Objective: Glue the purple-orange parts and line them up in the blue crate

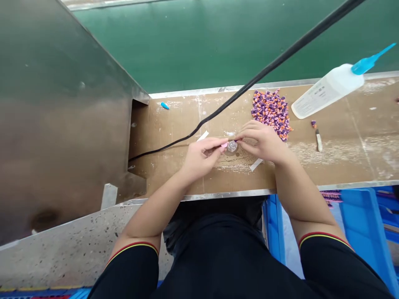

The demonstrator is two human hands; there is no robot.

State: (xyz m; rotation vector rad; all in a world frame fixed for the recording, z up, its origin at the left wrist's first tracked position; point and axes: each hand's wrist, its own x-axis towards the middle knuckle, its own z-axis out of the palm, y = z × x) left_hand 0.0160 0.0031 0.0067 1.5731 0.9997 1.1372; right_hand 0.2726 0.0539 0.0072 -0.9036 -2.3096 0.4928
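My left hand (202,158) pinches a small pink piece (224,145) between thumb and fingers. Just right of it, a small round clear container (232,146) rests on the cardboard surface. My right hand (259,141) is at the container's right side, its fingertips closed around something small and dark, mostly hidden. Beyond my right hand lies a pile of small purple, orange and pink pieces (270,111). White strips lie near both hands, one (203,136) behind the left and one (256,165) below the right.
A white bottle with a blue nozzle (328,91) lies at the right, near a small knife-like tool (318,140). A black cable (230,101) crosses above the cardboard (174,166). A blue cap (164,106) lies at the back left, beside a metal panel (68,124). Blue crates (364,220) stand lower right.
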